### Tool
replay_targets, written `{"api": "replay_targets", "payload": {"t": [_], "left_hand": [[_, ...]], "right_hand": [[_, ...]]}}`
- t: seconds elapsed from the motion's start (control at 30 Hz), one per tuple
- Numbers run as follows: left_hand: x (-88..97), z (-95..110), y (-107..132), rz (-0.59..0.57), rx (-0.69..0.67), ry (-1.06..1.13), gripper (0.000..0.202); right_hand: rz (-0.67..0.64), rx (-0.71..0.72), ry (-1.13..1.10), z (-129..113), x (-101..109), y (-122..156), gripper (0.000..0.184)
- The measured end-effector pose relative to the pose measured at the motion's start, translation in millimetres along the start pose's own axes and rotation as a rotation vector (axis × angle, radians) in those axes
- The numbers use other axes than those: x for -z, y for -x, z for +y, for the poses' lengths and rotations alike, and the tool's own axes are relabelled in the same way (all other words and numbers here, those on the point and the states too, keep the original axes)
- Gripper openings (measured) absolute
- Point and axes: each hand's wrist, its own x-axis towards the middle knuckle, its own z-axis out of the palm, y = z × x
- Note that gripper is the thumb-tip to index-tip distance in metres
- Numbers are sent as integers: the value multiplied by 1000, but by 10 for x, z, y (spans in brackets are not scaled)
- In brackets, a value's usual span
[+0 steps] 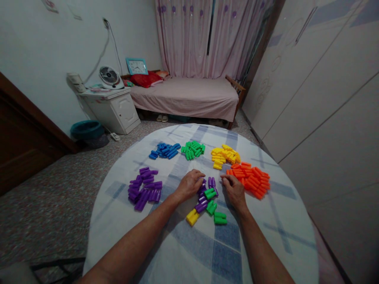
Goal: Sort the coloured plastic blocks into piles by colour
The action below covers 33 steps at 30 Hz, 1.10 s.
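Note:
On the round table lies a loose mixed group of plastic building blocks with rounded prongs: purple blocks (201,206), green blocks (220,218) and a yellow block (192,217). My left hand (191,185) is closed at the left edge of this group, its curled fingertips on a purple block (204,182) that they partly cover. My right hand (235,193) rests between the group and the orange pile (251,179), fingers slightly bent and pointing left. Nothing shows between the fingers of that hand.
Sorted piles ring the table (124,236): purple (145,188), blue (165,150), green (193,150) and yellow (225,154). Beyond stand a bed (189,94), a white cabinet (124,112) with a fan (110,75), and a teal bin (87,129). A wardrobe (319,98) rises at right.

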Motion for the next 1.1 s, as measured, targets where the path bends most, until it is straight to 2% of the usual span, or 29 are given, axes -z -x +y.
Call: {"api": "replay_targets", "payload": {"t": [0.13,0.23,0.4,0.57,0.63,0.73,0.87,1.0,1.1], "left_hand": [[-51,-81,-117,-125,-33,-91,34],[-21,-134,-159,-186,-76,-70,31],[-4,-186,-149,-162,13,109,14],[-47,-191,-54,-175,76,231,13],[5,-182,11,-126,121,325,13],[227,-180,163,25,199,412,14],[706,-292,489,223,263,241,20],[1081,-596,864,380,345,38,25],[1175,-851,1073,443,417,-7,27]], "right_hand": [[4,7,9,2,-3,0,35],[9,13,12,18,-3,-5,35],[6,29,27,35,1,-11,34],[-3,10,11,33,3,-10,35],[-5,2,3,37,3,-9,35],[-11,-9,-16,42,1,-7,36],[-6,-15,-12,29,-5,1,36],[9,-10,16,7,-3,2,36],[7,9,36,-3,4,-1,37]]}}
